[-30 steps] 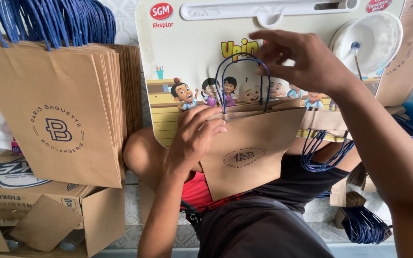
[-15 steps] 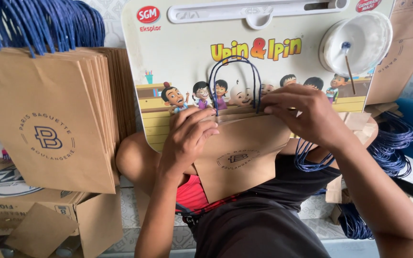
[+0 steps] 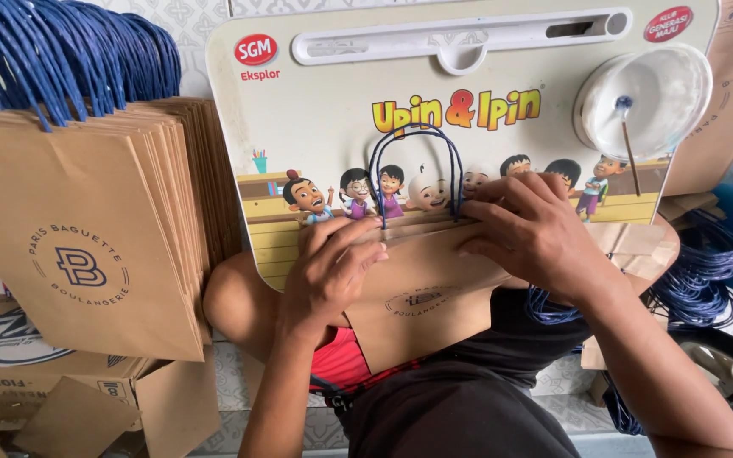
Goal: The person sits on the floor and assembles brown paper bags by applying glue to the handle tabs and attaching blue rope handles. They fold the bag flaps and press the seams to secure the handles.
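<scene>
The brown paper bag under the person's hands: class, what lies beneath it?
The brown paper bag lies on a cartoon-printed lap board, pressed by left hand and right hand. The board's lower part is covered.
</scene>
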